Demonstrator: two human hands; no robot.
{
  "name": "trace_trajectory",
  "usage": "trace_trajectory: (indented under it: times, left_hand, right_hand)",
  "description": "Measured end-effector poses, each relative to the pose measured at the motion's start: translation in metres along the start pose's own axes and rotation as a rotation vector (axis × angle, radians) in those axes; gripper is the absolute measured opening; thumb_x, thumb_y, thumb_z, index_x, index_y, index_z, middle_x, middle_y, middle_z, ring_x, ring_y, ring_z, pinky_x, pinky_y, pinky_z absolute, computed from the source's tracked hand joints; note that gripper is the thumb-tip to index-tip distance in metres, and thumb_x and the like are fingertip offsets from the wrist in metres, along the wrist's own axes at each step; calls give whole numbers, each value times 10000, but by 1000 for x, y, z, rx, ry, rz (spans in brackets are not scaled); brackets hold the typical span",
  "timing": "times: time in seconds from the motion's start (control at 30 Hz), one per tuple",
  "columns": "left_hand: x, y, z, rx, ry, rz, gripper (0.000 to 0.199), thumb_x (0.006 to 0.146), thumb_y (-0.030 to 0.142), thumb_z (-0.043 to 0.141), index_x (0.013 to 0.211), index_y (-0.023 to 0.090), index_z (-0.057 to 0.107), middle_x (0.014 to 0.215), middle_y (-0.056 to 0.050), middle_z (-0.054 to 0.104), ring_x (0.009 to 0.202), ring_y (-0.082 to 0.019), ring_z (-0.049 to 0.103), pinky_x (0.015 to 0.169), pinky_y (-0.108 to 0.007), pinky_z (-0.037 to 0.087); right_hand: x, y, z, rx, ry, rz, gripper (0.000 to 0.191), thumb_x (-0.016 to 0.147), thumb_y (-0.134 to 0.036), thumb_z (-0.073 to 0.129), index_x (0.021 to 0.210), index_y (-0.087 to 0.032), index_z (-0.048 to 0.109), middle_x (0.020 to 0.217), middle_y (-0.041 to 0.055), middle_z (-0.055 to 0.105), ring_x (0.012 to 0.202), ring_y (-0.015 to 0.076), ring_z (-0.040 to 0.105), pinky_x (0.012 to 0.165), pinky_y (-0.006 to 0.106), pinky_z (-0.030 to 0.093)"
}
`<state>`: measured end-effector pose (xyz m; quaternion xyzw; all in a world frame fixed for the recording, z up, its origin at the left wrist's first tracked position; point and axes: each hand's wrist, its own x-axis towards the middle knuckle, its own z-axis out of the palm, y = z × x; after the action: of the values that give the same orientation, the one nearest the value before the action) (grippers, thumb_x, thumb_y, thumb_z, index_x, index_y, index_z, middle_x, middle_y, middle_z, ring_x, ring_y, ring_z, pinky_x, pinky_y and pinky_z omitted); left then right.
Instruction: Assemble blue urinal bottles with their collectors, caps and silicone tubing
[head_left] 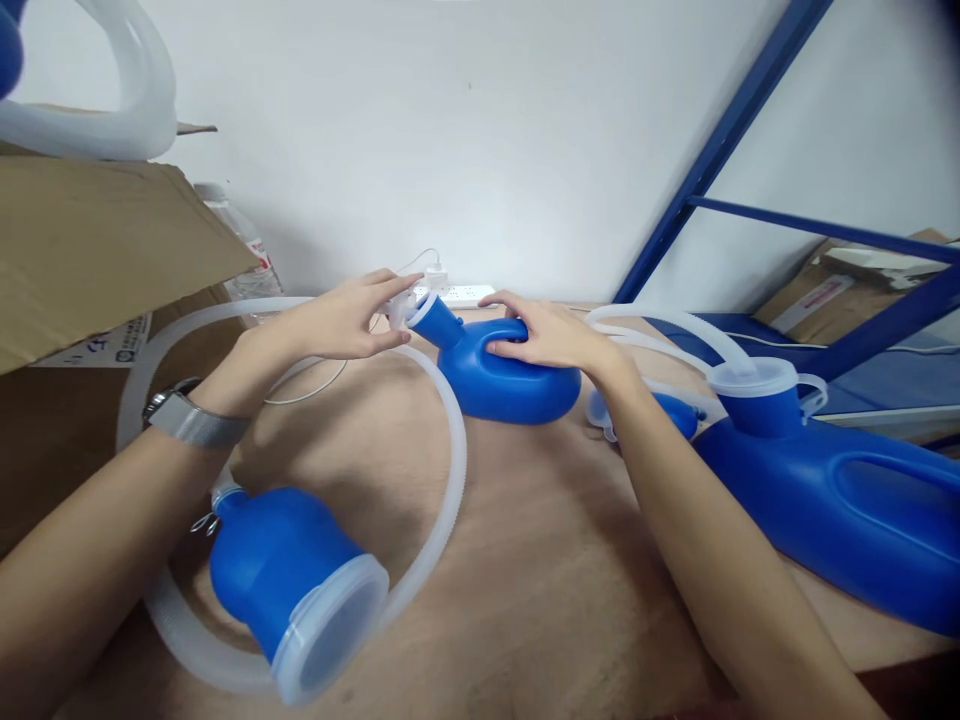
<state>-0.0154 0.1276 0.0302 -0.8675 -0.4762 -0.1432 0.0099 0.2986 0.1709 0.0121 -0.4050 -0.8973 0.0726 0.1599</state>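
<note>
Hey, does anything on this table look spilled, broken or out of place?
No spill or breakage shows on the table. Only untidy: the blue funnel at lower left lies on its side, and the pale hose sprawls in a loose loop, not neatly coiled.

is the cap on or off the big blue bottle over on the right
On: the white cap covers the neck of the big blue bottle, with a ribbed hose running into its top.

Bare left hand (346, 316) and right hand (544, 332), wide grey watch band (199, 419) around the left wrist (241, 372).
</note>
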Motion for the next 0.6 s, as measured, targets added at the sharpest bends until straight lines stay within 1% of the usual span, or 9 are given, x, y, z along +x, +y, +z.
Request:
trace_trajectory:
  times: [0.03,0.1,0.13,0.2,0.23,0.3,0.4,0.5,0.6]
  left_hand:
    - [0,2,2,-3,5,7,970,933,711,541,1680,112,379,1495,-212,591,1284,-373,628,1108,-481,498]
    - [1,5,5,-9,24,18,1018,898,780,588,1662,130,417,1498,-200,593,1246,-372,646,1076,-470,508]
    - [2,5,7,-11,41,25,1022,887,802,601,1647,136,444,1479,-194,607,1215,-369,658,1052,-466,515]
    - [3,4,12,-15,99,41,995,893,820,597,1610,137,497,1409,-187,648,1155,-362,672,1001,-459,522]
    - [4,2,14,-19,129,50,968,902,823,589,1580,134,534,1362,-185,668,1127,-358,675,974,-452,524]
    - [6,-2,18,-27,179,62,935,901,835,590,1512,127,602,1263,-180,698,1075,-351,677,921,-433,525]
    - [8,-7,20,-33,212,60,977,852,856,644,1486,113,621,1142,-172,723,1001,-338,679,859,-408,517]
    - [10,-8,21,-61,230,38,1000,790,853,716,1474,128,626,1125,-164,745,988,-333,686,841,-394,508]
    - [10,-9,21,-115,247,17,1007,737,855,757,1442,144,645,1120,-146,760,969,-319,697,820,-378,502]
  right_hand:
    - [0,-5,-4,11,-35,-45,741,908,-534,707,1587,-302,526,1242,94,765,992,320,712,904,423,503]
    - [4,-12,-7,41,-101,-113,841,902,-555,741,1657,-323,450,1249,95,750,989,308,710,934,432,507]
    - [8,-14,-7,53,-119,-134,866,905,-596,745,1669,-329,438,1238,96,744,991,305,705,945,439,509]
    - [19,-15,-4,81,-115,-178,888,914,-681,724,1679,-342,427,1253,104,717,1018,305,689,964,455,517]
    - [25,-15,-2,99,-100,-212,885,919,-700,712,1680,-348,425,1281,108,697,1034,304,680,974,461,522]
    - [37,-13,3,145,-71,-303,843,937,-682,702,1669,-356,440,1349,110,654,1064,297,664,999,466,526]
    - [48,-12,9,223,-80,-391,732,976,-616,684,1629,-345,497,1357,103,657,1118,294,647,1036,470,517]
    - [51,-14,11,274,-94,-424,678,988,-569,690,1598,-325,521,1422,103,664,1177,300,630,1049,475,514]
    - [51,-18,12,279,-93,-444,623,1020,-546,646,1581,-304,523,1492,104,651,1154,293,641,1036,472,521]
